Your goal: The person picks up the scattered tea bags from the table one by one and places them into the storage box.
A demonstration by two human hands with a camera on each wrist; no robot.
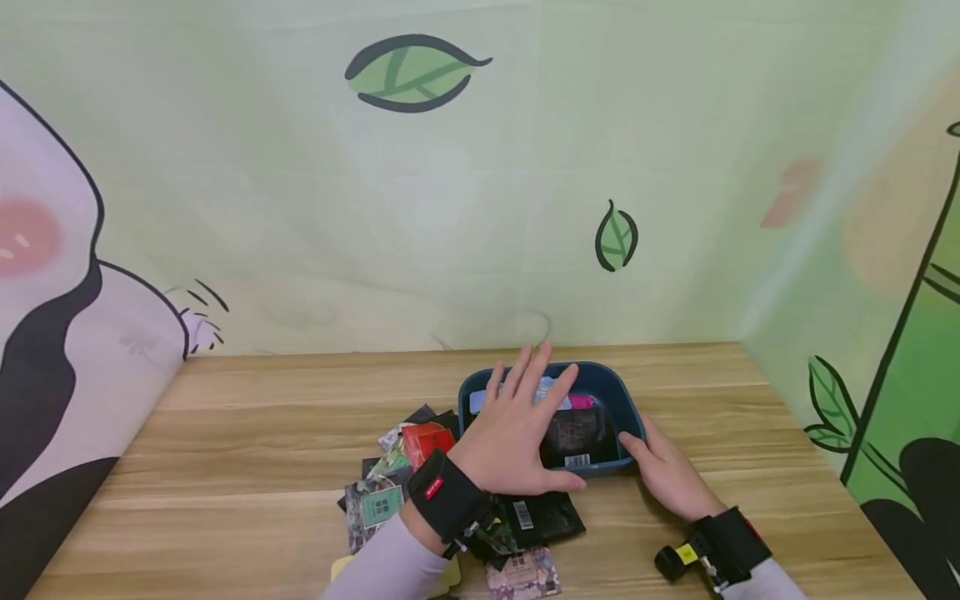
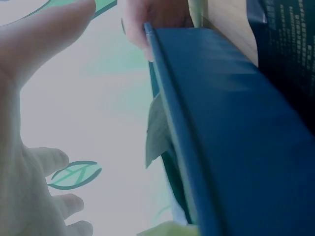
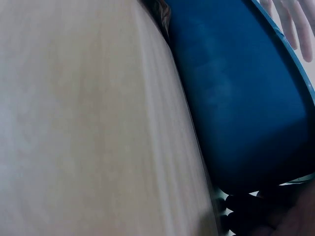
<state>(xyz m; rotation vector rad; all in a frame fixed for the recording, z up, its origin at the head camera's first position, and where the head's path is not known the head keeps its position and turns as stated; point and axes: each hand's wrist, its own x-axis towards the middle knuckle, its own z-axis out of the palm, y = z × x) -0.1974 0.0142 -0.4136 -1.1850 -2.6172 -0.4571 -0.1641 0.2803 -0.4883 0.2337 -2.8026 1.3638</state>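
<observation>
While right grip [image 1: 671, 475] clasps the blue bin [image 1: 617, 396] by its side | left grip [image 1: 510, 437] hangs released | splayed wide above

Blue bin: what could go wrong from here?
1. The right hand holds one side of the blue bin, so a push on the opposite side might swivel it.
2. Sliding the bin left could shove the red packet heaped beside it.
3. The left hand hides part of the bin's inside in the head view; something there could be missed.
</observation>
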